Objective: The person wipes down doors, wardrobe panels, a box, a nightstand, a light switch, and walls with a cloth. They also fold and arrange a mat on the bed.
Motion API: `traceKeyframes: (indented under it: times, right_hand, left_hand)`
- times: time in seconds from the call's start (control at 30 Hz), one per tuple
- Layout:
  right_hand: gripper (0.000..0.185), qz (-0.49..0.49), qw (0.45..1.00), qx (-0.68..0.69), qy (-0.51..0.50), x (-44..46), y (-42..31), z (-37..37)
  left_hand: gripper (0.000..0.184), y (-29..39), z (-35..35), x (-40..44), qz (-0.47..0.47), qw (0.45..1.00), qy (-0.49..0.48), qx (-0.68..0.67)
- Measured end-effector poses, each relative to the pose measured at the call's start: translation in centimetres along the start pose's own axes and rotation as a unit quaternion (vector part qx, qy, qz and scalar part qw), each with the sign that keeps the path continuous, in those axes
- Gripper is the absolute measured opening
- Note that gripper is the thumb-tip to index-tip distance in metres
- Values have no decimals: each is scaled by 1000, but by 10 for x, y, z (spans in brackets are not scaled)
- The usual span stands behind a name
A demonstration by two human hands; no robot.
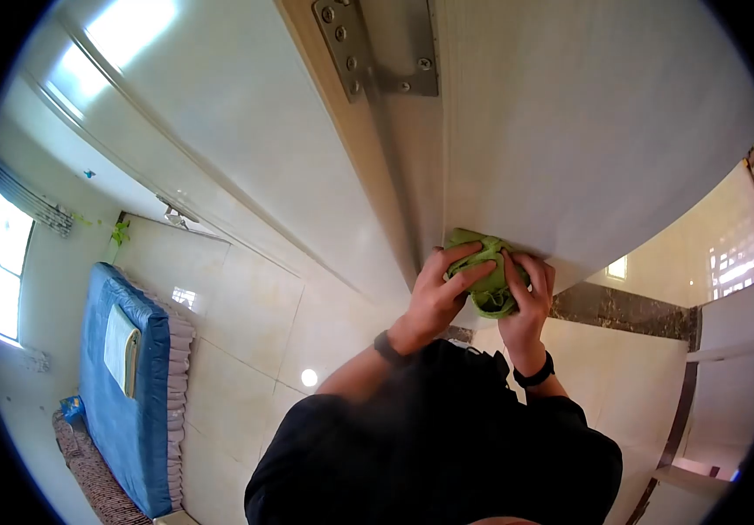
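Note:
A crumpled green cloth (pixel 492 303) is bunched between my two hands, against or very close to the lower part of the white door frame panel (pixel 561 131). My left hand (pixel 443 284) grips it from the left, fingers curled over its top. From the right, my right hand (pixel 527 293) closes round the other side, thumb and fingers pressed into the folds. Each wrist wears a dark band. To the left stands the open white door (pixel 246 131), and a metal hinge (pixel 377 48) joins its edge to the frame high above my hands.
A bed with a blue cover (pixel 128 420) stands at the left, a folded cloth (pixel 121 350) on top. Beyond it is a bright window (pixel 1 254). Glossy beige floor tiles (pixel 237 350) spread below, with a dark stone strip (pixel 622 311) at the right.

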State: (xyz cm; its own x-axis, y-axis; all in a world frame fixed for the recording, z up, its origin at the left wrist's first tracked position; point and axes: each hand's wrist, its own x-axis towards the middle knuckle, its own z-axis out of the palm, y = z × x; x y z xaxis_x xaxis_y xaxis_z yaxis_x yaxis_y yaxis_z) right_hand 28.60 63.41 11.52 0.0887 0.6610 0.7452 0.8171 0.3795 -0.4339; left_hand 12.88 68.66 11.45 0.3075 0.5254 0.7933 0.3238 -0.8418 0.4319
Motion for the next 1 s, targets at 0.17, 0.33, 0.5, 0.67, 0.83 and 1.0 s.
traceKeyframes:
  times: [0.17, 0.33, 0.5, 0.67, 0.83, 1.0]
  right_hand:
    - [44, -4, 997, -8, 72, 18, -5, -19]
    - [40, 93, 991, 1, 95, 3, 11, -34]
    - [39, 103, 992, 12, 78, -6, 15, -31]
    - [37, 83, 996, 34, 22, -14, 16, -13]
    - [43, 58, 997, 45, -13, -3, -1, 10]
    - [45, 38, 997, 61, -29, 17, -13, 1]
  left_hand:
    - [56, 11, 0, 32, 49, 998, -20, -46]
    - [47, 24, 14, 39, 54, 987, -147, -37]
    - [50, 15, 26, 26, 66, 990, -119, -45]
    - [55, 2, 17, 4, 27, 995, -90, -12]
    - [65, -11, 6, -17, -18, 1000, -6, 10]
    - [66, -5, -6, -2, -16, 1000, 13, 22]
